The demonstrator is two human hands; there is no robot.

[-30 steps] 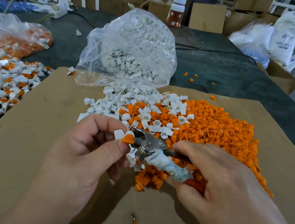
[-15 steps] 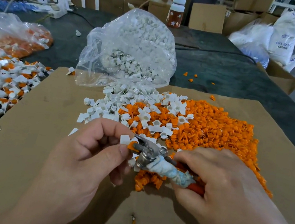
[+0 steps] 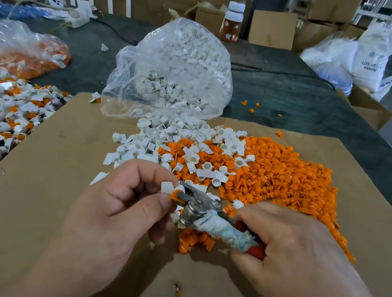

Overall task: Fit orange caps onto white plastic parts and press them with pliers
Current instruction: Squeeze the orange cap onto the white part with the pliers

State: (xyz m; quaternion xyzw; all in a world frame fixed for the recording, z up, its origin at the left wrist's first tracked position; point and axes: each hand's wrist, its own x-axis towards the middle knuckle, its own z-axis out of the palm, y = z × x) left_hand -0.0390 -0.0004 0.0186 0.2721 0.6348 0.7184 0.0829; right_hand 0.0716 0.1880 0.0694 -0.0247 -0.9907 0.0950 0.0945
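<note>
As my left grip (image 3: 112, 201) pinches a capped part (image 3: 167, 186) and my right grip (image 3: 301, 256) holds the pliers (image 3: 201, 208), loose heaps (image 3: 288, 180) await assembly.

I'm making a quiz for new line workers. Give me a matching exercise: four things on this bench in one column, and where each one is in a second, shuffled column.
Things
1. pliers
2. part being capped
3. bag of white parts
4. loose orange caps

Places
A. heaped on the cardboard, right of centre
B. gripped by the right hand
C. at the cardboard's far edge
D. pinched by the left hand

Pairs: 1-B, 2-D, 3-C, 4-A
</note>
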